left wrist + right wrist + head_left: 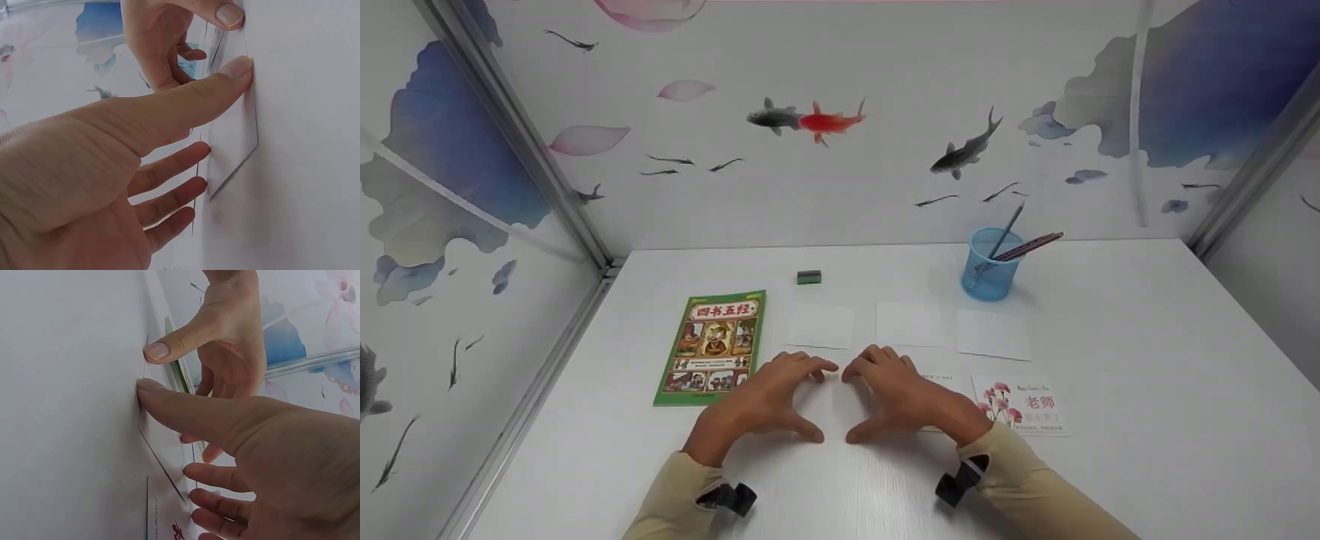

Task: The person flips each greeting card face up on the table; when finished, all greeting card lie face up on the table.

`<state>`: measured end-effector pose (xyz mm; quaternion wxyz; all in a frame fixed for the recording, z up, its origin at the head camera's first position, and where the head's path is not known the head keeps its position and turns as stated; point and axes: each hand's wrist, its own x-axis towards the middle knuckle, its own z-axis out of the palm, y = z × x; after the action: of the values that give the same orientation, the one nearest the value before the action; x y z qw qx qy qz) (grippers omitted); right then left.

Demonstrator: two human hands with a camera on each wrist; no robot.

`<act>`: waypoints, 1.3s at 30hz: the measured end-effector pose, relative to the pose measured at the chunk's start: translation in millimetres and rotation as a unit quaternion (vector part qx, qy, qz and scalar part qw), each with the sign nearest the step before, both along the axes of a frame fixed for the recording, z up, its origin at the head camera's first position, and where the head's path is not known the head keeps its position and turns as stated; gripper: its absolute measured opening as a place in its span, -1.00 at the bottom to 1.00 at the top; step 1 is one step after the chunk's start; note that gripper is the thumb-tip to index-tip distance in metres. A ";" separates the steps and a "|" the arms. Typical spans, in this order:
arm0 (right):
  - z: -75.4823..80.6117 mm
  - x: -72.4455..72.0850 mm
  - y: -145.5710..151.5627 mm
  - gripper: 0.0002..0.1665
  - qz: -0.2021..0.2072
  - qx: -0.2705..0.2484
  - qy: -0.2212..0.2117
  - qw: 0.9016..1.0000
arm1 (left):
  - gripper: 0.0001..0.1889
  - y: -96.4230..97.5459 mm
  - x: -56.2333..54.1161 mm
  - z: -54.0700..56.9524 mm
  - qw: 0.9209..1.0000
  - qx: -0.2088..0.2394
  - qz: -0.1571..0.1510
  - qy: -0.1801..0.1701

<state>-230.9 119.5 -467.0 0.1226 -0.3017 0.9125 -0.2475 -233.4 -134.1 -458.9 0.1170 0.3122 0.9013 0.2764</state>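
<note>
A blank white card (233, 135) lies on the table between my two hands. My left hand (769, 394) spans its left part, thumb tip at the near edge and fingertips at the far edge. On the right part my right hand (896, 394) mirrors this, thumb at the near edge and fingers along the far side. Both hands have spread, gently bent fingers, and the thumb tips are close together. Under the right wrist, a printed card (941, 377) is partly hidden. Beside it lies a card with pink flowers and red writing (1020, 405).
Left of my hands lies a green-bordered book (712, 349). Three blank white cards (820, 326) form a row beyond the hands. A small green-and-dark block (809, 277) sits farther back. At the back right stands a blue cup (990, 274) with pencils (1027, 246).
</note>
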 end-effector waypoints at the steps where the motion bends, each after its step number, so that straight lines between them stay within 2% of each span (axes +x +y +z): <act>1: 0.2 0.2 0.0 -0.09 -0.001 -0.003 -0.001 1.000 | -0.06 0.4 0.3 0.6 1.000 0.002 -0.003 0.000; 5: 0.1 0.6 -0.6 -0.05 -0.003 -0.004 -0.007 1.000 | -0.04 2.0 1.2 1.5 1.000 -0.003 -0.003 0.003; 14: -1.5 0.5 -0.8 -0.08 -0.014 -0.009 -0.006 1.000 | -0.04 3.0 1.1 0.7 1.000 -0.009 0.027 0.003; 20: -0.9 1.7 -1.2 0.01 -0.017 -0.012 -0.019 1.000 | -0.06 -0.8 2.2 1.1 0.997 -0.042 0.055 0.026; 24: 0.1 1.9 -1.3 0.10 -0.019 -0.047 -0.022 0.998 | -0.21 -4.2 1.5 3.3 0.997 -0.029 0.070 0.033; 27: 1.1 0.9 -2.2 0.01 -0.027 -0.102 -0.004 0.994 | -0.38 -6.1 0.5 4.5 0.996 -0.001 0.076 0.046; 30: 3.1 -1.8 -2.5 -0.14 -0.054 -0.167 0.026 0.984 | -0.61 -5.6 -1.5 5.6 0.990 0.021 0.104 0.092; 34: 8.3 -6.3 -2.6 -0.29 -0.106 -0.259 0.038 0.959 | -0.74 -0.9 -3.5 7.4 0.972 0.059 0.175 0.144; 36: 10.8 -7.1 -3.5 -0.34 -0.124 -0.300 0.042 0.945 | -0.70 2.9 -3.4 8.9 0.966 0.092 0.197 0.136; 39: 13.3 -5.4 -6.4 -0.33 -0.123 -0.348 0.057 0.927 | -0.57 10.3 -0.9 11.7 0.964 0.152 0.201 0.084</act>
<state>-236.3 113.1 -453.7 -0.0742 -0.2243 0.8044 -0.5451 -234.3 -123.8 -447.3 -0.0659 0.1605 0.8996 0.4009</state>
